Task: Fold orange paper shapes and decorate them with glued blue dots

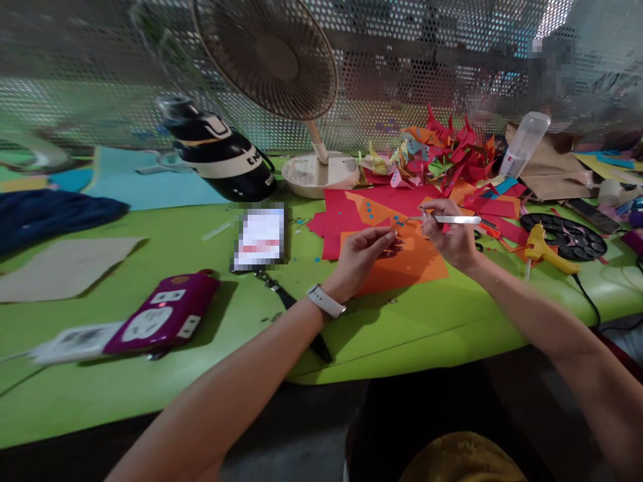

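My left hand [366, 258], with a white band at the wrist, is pinched closed at the edge of a small orange paper piece [398, 222] that bears blue dots. My right hand [451, 239] grips silver tweezers [459, 219], whose tips point left toward that piece. Under both hands lies an orange sheet [422, 264], overlapping red paper [334, 231]. Another orange paper strip [362, 206] with a row of blue dots rests just behind. The fingers partly hide the held piece.
Behind stand a fan [321, 173], a dark bottle [228, 157] and a heap of folded paper shapes [447, 150]. To the right are a yellow glue gun [547, 253] and a black round tray [565, 234]. A badge [260, 235] and purple power strip [165, 311] lie left.
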The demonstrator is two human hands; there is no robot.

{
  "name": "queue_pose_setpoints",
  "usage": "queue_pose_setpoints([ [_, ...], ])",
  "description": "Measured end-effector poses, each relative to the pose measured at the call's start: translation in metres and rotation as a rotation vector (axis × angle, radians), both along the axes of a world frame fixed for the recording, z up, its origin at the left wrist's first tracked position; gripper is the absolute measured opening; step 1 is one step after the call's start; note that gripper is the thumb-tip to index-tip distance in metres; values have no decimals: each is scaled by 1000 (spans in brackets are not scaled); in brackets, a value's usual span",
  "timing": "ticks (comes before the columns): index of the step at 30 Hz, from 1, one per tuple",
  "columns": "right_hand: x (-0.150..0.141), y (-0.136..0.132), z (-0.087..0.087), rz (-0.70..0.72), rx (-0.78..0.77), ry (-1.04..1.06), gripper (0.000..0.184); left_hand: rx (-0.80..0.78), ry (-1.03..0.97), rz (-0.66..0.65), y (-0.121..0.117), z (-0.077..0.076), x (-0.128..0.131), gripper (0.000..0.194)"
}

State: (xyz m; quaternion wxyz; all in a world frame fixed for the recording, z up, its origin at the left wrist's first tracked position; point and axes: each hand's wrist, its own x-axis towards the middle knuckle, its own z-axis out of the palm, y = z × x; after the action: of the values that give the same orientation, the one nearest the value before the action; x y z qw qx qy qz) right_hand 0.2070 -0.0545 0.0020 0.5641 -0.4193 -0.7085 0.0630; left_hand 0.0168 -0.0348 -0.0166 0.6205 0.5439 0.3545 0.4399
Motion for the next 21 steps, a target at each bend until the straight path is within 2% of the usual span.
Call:
queue_pose_setpoints([
  [4, 0, 0, 1, -4, -5, -9, 20, 12, 19, 0, 0, 0, 0, 38],
  [12, -1, -2, 1, -18, -59, -10, 22, 17, 12, -5, -1, 1, 0, 26],
  [21, -2, -2, 2, -43, -42, -37, 22, 0, 2, -17, -1, 1, -1, 33],
])
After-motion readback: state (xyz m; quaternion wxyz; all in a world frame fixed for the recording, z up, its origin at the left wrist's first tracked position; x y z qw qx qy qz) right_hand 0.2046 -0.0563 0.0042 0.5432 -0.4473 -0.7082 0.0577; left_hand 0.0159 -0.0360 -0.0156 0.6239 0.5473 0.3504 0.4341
